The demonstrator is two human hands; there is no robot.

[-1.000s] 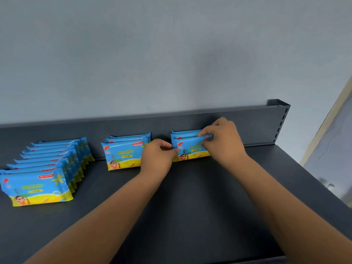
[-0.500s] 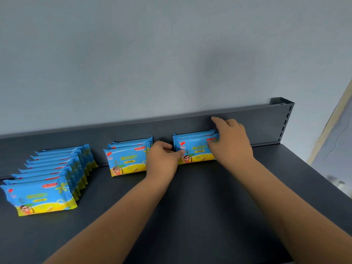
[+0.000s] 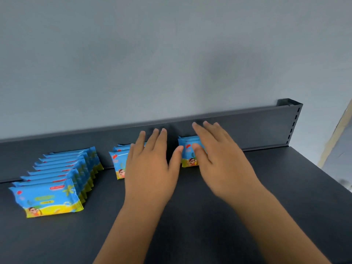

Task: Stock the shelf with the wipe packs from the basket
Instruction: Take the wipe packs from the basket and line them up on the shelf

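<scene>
Packs (image 3: 186, 157) stand just behind the right hand's (image 3: 224, 164) straight fingers (image 3: 211, 132).

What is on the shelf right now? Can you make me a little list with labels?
Shelf: dark grey
Left packs: long row, one behind another
Middle packs: short row, partly hidden by the left hand
Right packs: short row, partly hidden by the right hand
Hands: both open, fingers straight, holding nothing
Basket: not in view
</scene>
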